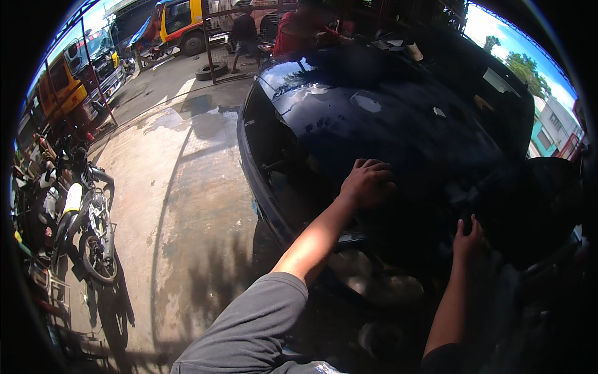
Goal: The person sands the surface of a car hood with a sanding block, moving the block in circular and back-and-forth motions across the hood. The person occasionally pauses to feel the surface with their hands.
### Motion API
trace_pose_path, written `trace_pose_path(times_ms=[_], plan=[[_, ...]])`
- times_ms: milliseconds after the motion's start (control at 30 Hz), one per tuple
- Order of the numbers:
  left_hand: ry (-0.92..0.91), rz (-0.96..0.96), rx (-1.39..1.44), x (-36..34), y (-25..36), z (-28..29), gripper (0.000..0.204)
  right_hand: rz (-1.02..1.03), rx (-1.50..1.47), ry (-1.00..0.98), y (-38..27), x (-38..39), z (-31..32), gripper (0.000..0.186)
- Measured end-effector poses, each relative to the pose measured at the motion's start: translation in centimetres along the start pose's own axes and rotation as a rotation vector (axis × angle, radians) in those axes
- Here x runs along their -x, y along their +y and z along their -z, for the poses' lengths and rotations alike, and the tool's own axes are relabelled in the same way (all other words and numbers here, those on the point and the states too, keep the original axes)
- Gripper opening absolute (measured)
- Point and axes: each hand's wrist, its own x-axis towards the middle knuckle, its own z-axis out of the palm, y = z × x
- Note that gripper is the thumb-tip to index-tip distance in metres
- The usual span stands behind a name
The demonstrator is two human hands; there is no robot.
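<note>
A dark, glossy car hood [324, 124] spreads out ahead of me, with pale smudges and sky reflections on it. My left hand [369, 182] rests on its near part, knuckles up and fingers bent together. Whatever lies under that palm is hidden. Further right and nearer to me, my right hand [468, 240] touches the dark bodywork in deep shadow, its thumb and a finger apart. Below my left forearm is a headlight [374, 280] at the car's front corner.
A partly dismantled motorcycle [96, 243] stands at the left beside piled parts. A tire [211, 71] lies near a mesh gate at the back. A person in a red top [294, 34] is at the car's far side. Concrete floor [193, 168] runs along the car's left.
</note>
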Motion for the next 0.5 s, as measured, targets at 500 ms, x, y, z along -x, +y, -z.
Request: trace_pose_path(times_ms=[500], plan=[[0.083,-0.101,-0.093,-0.5,-0.5,-1.1,0.026,0.153,-0.231,0.033,-1.4,3.1,0.0,0.048]])
